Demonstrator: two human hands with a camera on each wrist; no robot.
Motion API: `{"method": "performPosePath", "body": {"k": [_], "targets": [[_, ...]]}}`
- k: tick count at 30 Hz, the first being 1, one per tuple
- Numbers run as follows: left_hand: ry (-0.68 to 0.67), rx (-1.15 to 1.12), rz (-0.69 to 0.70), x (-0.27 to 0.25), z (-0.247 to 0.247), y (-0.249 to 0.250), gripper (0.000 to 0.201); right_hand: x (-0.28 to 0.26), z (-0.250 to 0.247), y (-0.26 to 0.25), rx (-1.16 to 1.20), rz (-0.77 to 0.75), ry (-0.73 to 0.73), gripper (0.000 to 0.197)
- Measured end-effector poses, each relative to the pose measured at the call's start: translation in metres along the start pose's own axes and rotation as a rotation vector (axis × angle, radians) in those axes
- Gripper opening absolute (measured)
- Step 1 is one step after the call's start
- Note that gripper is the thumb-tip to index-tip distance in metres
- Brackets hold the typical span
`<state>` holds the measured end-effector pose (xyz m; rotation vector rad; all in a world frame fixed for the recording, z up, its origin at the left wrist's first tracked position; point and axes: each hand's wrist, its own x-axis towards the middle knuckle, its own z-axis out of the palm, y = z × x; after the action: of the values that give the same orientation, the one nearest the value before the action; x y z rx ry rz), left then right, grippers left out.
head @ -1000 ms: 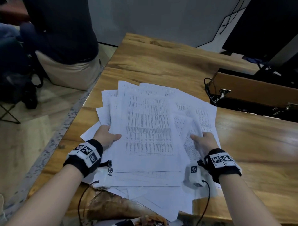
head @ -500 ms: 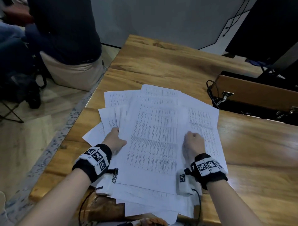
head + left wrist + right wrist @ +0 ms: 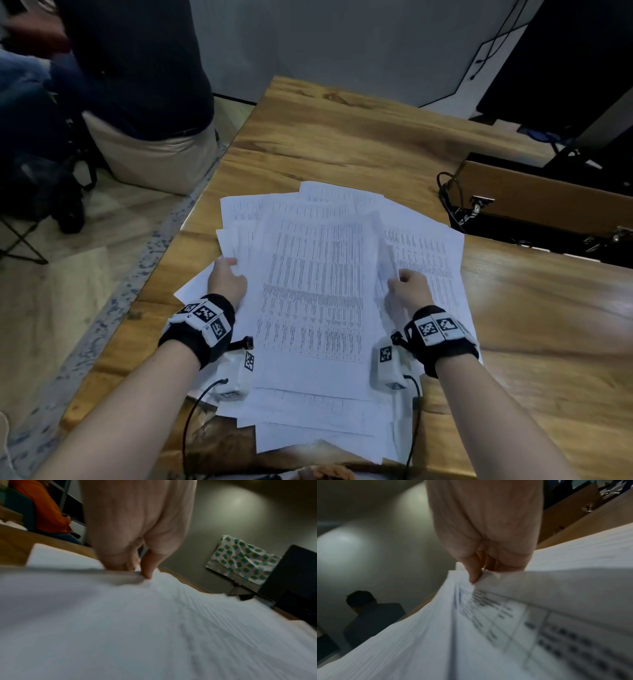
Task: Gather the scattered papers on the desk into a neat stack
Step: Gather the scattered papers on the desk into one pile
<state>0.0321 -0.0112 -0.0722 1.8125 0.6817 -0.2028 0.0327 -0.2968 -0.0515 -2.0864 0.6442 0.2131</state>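
A loose pile of printed white papers (image 3: 315,294) lies fanned out on the wooden desk (image 3: 359,144) near its front left corner. My left hand (image 3: 227,279) grips the pile's left edge, thumb over the top sheets (image 3: 120,601) and fingers tucked beneath. My right hand (image 3: 407,291) pinches the right edge of several sheets, which bend upward there; the right wrist view shows the thumb on top of the papers (image 3: 488,622). More sheets stick out past both hands, on the left, the right and toward me.
A brown box with metal latches (image 3: 548,202) and black cables (image 3: 448,202) sits at the desk's right. A person in dark clothes (image 3: 137,85) sits beyond the left edge. Bare wood stretches behind the pile and to its right.
Both hands have drawn closer together, squeezing the sheets inward. The right hand went from lying on the papers to pinching their edge, which now curls up. The spread is narrower.
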Motion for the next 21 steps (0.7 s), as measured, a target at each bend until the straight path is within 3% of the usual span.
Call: {"method": "performPosePath", "body": {"k": [4,6,9,11,14,16,19,21], "targets": [[-0.124,-0.180,-0.002,0.003,-0.019,0.001,0.045,0.008,-0.025,0.003,0.027,-0.014,-0.059,0.025],[-0.199,-0.164,-0.032,0.004,-0.025,0.002,0.045,0.013,-0.030,0.009,0.061,0.016,-0.076,0.024],[-0.297,-0.070,-0.060,-0.004,-0.020,0.006,0.040,0.009,-0.015,0.008,0.056,0.003,-0.061,0.022],[-0.377,-0.073,-0.049,-0.012,-0.010,0.009,0.041,0.000,0.010,0.003,0.181,0.050,-0.065,0.024],[-0.410,-0.075,-0.060,-0.017,0.000,0.011,0.068,-0.007,0.037,0.004,0.378,0.144,-0.029,0.033],[-0.374,-0.056,-0.028,-0.019,-0.001,0.009,0.075,-0.008,0.033,0.008,0.429,0.130,0.014,0.039],[-0.298,-0.094,-0.020,-0.015,-0.007,0.000,0.080,-0.005,0.007,0.019,0.117,0.014,0.124,0.048],[-0.289,-0.107,-0.041,-0.017,-0.005,0.000,0.087,-0.009,0.003,0.022,-0.135,0.007,0.045,0.049]]}}
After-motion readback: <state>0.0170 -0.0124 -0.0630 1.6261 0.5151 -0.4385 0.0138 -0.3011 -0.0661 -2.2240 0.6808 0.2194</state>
